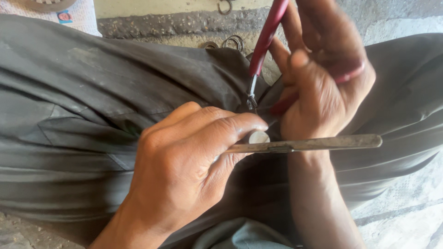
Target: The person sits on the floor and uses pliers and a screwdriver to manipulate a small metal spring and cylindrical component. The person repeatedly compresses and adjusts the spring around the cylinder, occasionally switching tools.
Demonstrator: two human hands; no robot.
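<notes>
My left hand [184, 161] is closed around a long flat metal bar [318, 143] that sticks out to the right, with a small round metal piece [258, 137] under my thumb tip. My right hand [323, 74] grips red-handled pliers [267, 34], jaws pointing down. The pliers' jaws hold a small coiled spring [252, 102] just above my left thumb. Both hands work over my lap, which is covered by dark grey trousers [83, 92].
Several metal rings [235, 42] lie on the rough concrete floor beyond my knees. A printed paper sheet [74, 16] lies at the top left. Bare stone floor [406, 216] shows at the lower right.
</notes>
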